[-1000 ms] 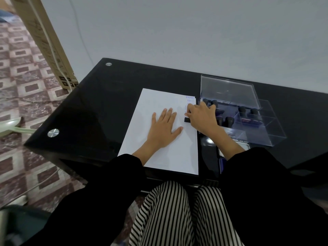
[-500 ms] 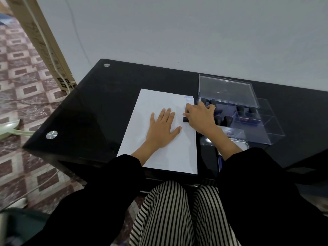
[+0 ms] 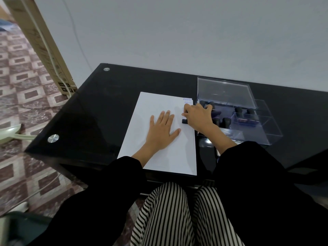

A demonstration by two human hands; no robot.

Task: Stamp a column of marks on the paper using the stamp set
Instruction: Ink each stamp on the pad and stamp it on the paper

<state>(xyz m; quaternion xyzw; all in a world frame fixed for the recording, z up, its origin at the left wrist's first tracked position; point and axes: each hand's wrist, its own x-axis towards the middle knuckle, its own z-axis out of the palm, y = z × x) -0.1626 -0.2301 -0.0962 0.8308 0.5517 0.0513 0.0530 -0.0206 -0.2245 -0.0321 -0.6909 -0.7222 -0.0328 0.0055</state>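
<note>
**Stamp pressed down at the right edge of the sheet**

The white paper [image 3: 156, 107] was laid lengthwise on the black glass table [image 3: 99, 112], its near edge close to the table's front edge. The left hand [image 3: 162, 132] was spread flat on the middle of the sheet, fingers straight and slightly fanned, with nothing gripped. And there, at the right margin, the right hand [image 3: 198, 118] was curled around a stamp [image 3: 184, 121]. Only the stamp's black base could be seen below the fingers, set down on the paper just inside its right edge. The handle was hidden under the hand.

Above that hand, faint blue marks [image 3: 187, 99] were seen in the sheet's far right corner, one below the other. Their design was too small to be read.

Just beside the paper, on the right, the clear case [image 3: 257, 128] of the stamp set was placed, its lid [image 3: 225, 93] stood up at the back. Several black-handled stamps [image 3: 226, 121] were stood upright inside. The exact count could not be made out behind the wrist.

Black sleeves [image 3: 248, 166] and striped trousers [image 3: 168, 210] were caught at the bottom of the view. A tall cardboard box [image 3: 40, 45] was leaned against the wall on the left, above the patterned floor tiles [image 3: 21, 96].
</note>
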